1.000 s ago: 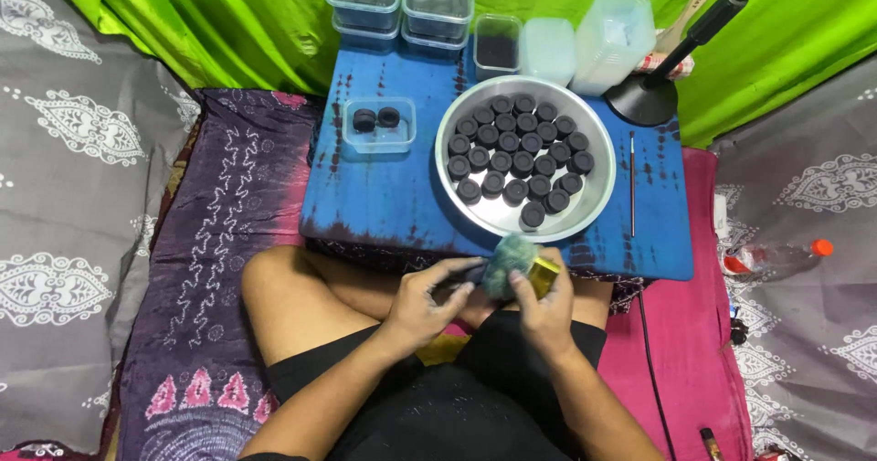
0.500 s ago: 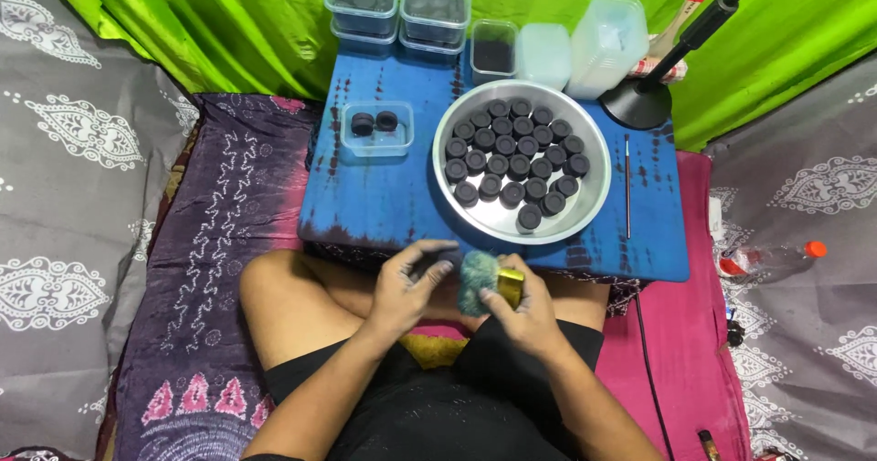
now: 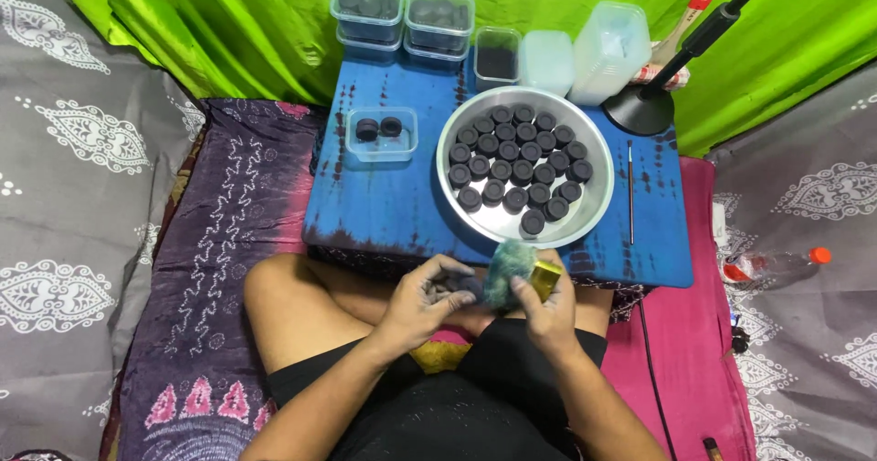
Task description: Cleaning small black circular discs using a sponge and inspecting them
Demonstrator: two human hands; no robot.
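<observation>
I sit cross-legged before a low table under a blue cloth [image 3: 393, 207]. My right hand [image 3: 546, 310] grips a green and yellow scrub sponge [image 3: 513, 271]. My left hand [image 3: 422, 298], its fingers smudged dark, pinches a small dark round piece [image 3: 469, 286] against the sponge. Both hands meet over my lap, just below the table's front edge. A round metal tray [image 3: 594, 207] on the table holds several black round pieces [image 3: 516, 159] in rows.
A small clear box [image 3: 381, 148] with two black pieces sits left of the tray. Stacked lidded boxes [image 3: 402, 18] line the back edge, with a black lamp base [image 3: 639, 111] and a thin brush [image 3: 629, 191] at the right. A plastic bottle [image 3: 772, 264] lies on the floor.
My hands came apart for a moment, the left lifting away from the sponge, and now they are together again with the dark piece held against it.
</observation>
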